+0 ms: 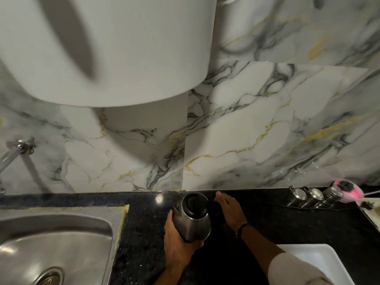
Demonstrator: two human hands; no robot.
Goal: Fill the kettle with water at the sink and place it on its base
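Note:
A steel kettle (192, 218) with a black lid stands on the black counter (267, 223), close to the marble wall. My left hand (177, 245) is wrapped around its lower left side. My right hand (229, 209) hovers just right of the kettle with its fingers spread, holding nothing. The steel sink (55, 243) lies at the lower left, and its tap (14, 151) juts from the wall above it. The kettle hides whatever is under it, so I cannot make out its base.
Three steel canisters (314, 196) line the back of the counter at the right, beside a pink-lidded container (347, 191). A white tray (316, 262) sits at the lower right. A large white tank (107, 50) hangs on the wall overhead.

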